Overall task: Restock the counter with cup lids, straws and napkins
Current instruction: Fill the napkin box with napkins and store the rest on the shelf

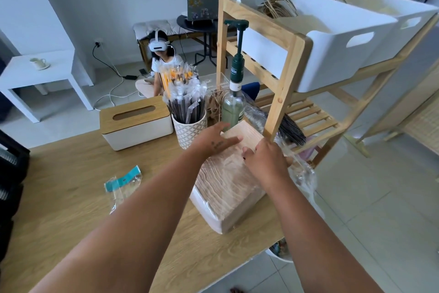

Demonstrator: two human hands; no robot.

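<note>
Both forearms reach fwd; left hand (pixel 215 139) flat, right hand (pixel 266 162) fingers curled on napkin stack (pixel 228 183) — should square it w/ even pressure.

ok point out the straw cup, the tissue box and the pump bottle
straw cup (pixel 188 130), head view, patterned front wall
tissue box (pixel 136 115), head view, wooden lid
pump bottle (pixel 234 107), head view, glass body

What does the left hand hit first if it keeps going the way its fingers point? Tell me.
The left hand lies flat on the napkin stack, fingers pointing toward the wooden shelf post. Going straight on, it would probably meet that post first, or the crinkled plastic wrap before it; depth is unclear.
</note>
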